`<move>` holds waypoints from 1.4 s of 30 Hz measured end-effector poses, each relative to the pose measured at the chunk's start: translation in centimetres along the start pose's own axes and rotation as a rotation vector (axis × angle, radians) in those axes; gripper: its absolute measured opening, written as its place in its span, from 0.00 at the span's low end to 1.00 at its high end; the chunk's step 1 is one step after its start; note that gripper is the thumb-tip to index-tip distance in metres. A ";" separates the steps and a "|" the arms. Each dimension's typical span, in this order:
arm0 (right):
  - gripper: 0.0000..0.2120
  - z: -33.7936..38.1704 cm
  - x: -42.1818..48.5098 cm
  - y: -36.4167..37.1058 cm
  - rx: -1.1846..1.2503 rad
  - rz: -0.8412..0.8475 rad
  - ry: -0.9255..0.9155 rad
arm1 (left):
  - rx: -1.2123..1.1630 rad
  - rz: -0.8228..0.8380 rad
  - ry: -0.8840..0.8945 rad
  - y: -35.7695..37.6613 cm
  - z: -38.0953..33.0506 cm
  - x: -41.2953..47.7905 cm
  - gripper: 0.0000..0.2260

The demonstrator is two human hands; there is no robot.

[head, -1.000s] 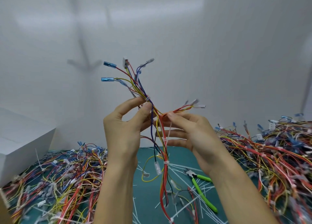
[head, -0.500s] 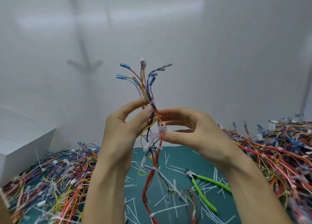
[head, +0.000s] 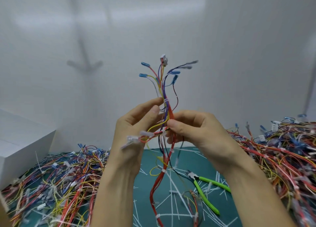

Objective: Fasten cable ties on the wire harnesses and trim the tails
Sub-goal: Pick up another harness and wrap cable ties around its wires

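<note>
Both hands up: left hand [head: 135, 124] fingers pinch wire harness [head: 165, 107] at a white cable tie [head: 165, 100]; right hand [head: 193, 129] fingers pinch it just below. Green cutters [head: 205, 192] well below on table [head: 147, 189].

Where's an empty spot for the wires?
The mat between the left wire pile and the cutters is freest, though cut tie ends litter it. The white box top is bare. Crowded: that pile and the right wire pile.
</note>
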State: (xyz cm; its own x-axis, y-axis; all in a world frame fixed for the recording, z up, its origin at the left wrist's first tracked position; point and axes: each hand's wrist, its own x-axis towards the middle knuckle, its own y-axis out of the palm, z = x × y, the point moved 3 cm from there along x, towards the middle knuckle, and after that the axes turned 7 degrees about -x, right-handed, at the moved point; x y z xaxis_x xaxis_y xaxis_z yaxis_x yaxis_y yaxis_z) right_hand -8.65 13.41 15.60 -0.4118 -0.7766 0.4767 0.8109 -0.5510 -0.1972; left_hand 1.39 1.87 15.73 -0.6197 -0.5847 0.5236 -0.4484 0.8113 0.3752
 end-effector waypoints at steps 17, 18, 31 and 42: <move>0.03 0.0 0.0 -1.2 0.062 -0.381 -0.002 | 0.352 0.171 -0.215 -0.6 0.5 -0.6 0.09; 0.03 0.0 0.0 -1.2 0.059 -0.383 0.007 | 0.371 0.174 -0.193 -0.4 0.5 -0.6 0.10; 0.03 -0.4 0.1 -1.4 0.043 -0.411 0.045 | 0.445 0.224 -0.271 -0.7 1.2 -0.6 0.13; 0.06 -0.9 0.3 -1.9 0.133 -0.500 0.064 | 0.763 0.454 -0.396 -1.6 2.4 -0.9 0.14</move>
State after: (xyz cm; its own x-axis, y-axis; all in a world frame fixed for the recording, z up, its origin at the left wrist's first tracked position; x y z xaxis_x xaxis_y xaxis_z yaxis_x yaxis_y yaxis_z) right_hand -10.67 13.94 15.33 -0.7834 -0.4478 0.4309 0.5529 -0.8189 0.1541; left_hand 1.10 1.07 12.85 -0.9462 -0.2876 0.1484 -0.3234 0.8219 -0.4689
